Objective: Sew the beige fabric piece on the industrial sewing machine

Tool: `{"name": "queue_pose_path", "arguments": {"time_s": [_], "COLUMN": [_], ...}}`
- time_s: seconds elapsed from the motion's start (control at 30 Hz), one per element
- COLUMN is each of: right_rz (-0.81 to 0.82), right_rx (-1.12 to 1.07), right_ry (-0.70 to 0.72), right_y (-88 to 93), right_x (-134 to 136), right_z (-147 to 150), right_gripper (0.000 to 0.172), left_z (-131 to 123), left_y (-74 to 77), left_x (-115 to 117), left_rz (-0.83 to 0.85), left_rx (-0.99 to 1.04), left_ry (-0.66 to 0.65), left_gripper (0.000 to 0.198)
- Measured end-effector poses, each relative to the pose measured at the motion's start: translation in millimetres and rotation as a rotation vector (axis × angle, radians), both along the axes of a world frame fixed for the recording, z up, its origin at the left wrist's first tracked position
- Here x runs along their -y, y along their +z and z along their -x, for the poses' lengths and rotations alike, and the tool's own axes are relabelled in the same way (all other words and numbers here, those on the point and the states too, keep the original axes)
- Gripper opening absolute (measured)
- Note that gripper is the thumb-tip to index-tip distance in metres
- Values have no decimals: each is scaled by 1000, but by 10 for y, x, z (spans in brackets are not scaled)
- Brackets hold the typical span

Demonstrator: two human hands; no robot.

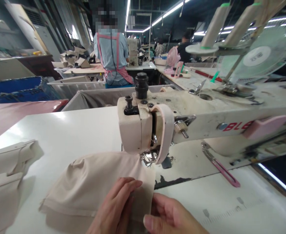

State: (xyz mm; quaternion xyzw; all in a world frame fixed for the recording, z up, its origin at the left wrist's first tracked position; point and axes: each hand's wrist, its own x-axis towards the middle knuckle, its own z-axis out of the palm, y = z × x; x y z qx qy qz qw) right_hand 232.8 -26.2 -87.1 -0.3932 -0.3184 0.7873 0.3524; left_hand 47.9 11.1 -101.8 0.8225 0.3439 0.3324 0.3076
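A beige fabric piece (94, 182) lies on the white sewing table, bunched on its left side. Its far corner reaches under the presser foot (149, 157) of the sewing machine (194, 110). My left hand (118, 204) rests on top of the cloth, fingers stretched forward and close together, just short of the needle area. At the cloth's right edge, my right hand (174, 214) pinches the fabric between thumb and fingers. The fabric under both hands is partly hidden.
More beige fabric pieces (6, 178) lie at the left. Pink-handled thread snips (222, 169) and a dark phone-like device (279, 174) are on the right. Thread cones (214, 26) and a fan (262, 55) stand behind the machine. A co-worker (111, 55) sits ahead, back turned.
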Motion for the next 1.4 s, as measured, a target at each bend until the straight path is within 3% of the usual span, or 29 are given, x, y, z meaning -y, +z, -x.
{"name": "queue_pose_path", "arguments": {"time_s": [0.07,0.17,0.37,0.6,0.87,0.93,1.07,1.13,1.2,1.4], "right_rz": [-159,-162,-80,-75,-158,-303,-1054,-1298,-1387,-1404], "right_rx": [208,300,202,306,455,586,1108,1244,1287,1225], "right_ry": [3,-160,-211,-257,-248,-271,-136,-50,-37,-40], "right_y": [-5,4,29,-10,-137,-176,-225,-231,-218,-137], "right_x": [-87,-248,-388,-402,-380,-337,-280,-294,-328,-428], "right_z": [-10,-37,-34,-2,-11,-25,-88,-115,-128,-132], "right_gripper": [36,21,27,27,22,30,46,43,43,42], "left_z": [-3,5,-12,-255,-295,-298,-342,-374,-402,-436], "left_y": [3,-26,-18,166,80,65,91,121,145,178], "left_x": [7,28,-67,-543,-669,-664,-672,-684,-695,-743], "left_rz": [20,52,61,193,220,212,217,231,246,252], "left_rx": [-7,-13,-46,-203,-208,-202,-195,-192,-189,-149], "left_ry": [-15,-12,-19,-44,42,99,239,279,296,346], "left_gripper": [38,40,43,23,8,11,14,15,16,16]}}
